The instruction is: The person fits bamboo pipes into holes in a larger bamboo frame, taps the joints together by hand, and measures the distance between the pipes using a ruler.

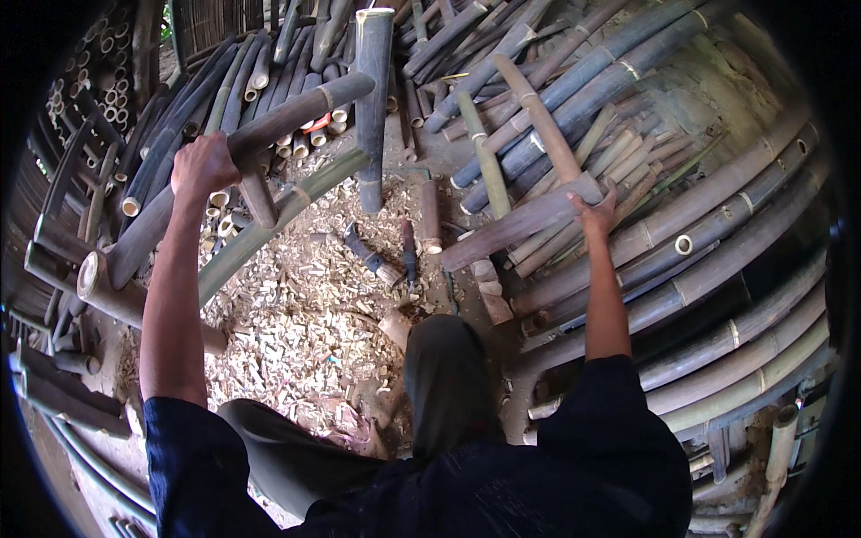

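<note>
A dark bamboo pole (287,117), part of a joined bamboo frame, is wrapped by the fingers of my left hand (204,170). At its far end the pole meets an upright bamboo post (372,117). Below it run a short strut (257,195) and a greenish split bamboo piece (291,197). My right hand (594,213) grips the right end of a broad brown bamboo piece (520,224), thumb on the near side and the other fingers partly hidden. A brown pole (545,125) and a thinner green pole (484,157) reach away from that piece.
Pale shavings (296,305) cover the ground before me, with dark-handled tools (368,255) and a short bamboo length (430,220) lying there. Bamboo poles (242,81) are piled at the back. Long curved poles (682,291) line the right side. A thick cut pole (134,300) lies left.
</note>
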